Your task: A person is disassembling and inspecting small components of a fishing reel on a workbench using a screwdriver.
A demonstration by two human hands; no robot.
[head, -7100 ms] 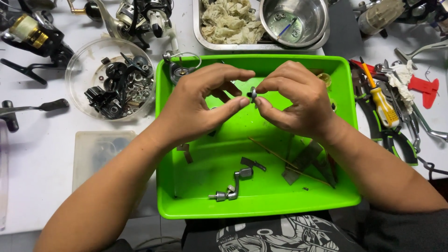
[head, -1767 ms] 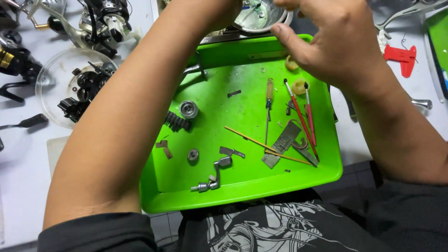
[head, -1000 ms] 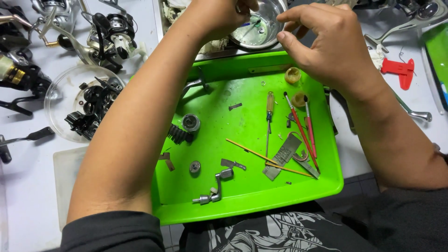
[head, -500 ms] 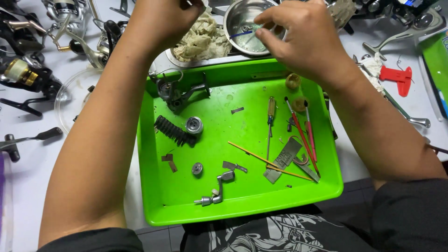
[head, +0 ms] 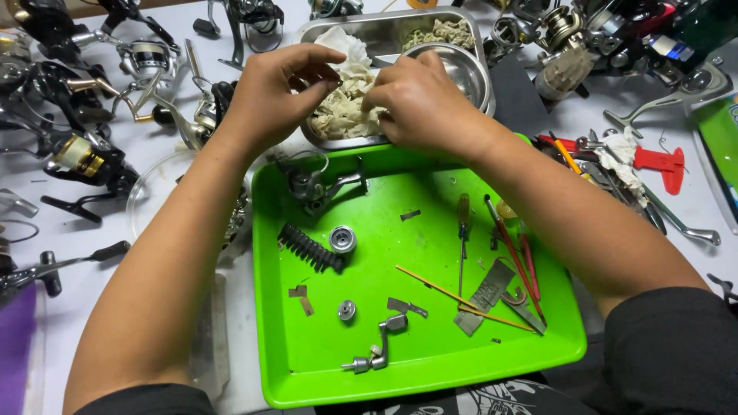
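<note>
Resting between both hands' fingers (head: 323,58): crumpled rag (head: 346,100).

Light was bright and even, seemingly from overhead. The green tray (head: 430,369) looked saturated, with only short, soft shadows under its parts. Beyond the tray, metal gleamed faintly. Focus stayed sharp; far corners bent slightly.

One head-worn camera looks steeply down from close above the desk (head: 46,307), facing forward over the green tray (head: 430,369); both forearms enter from the bottom edge toward the hands.
</note>
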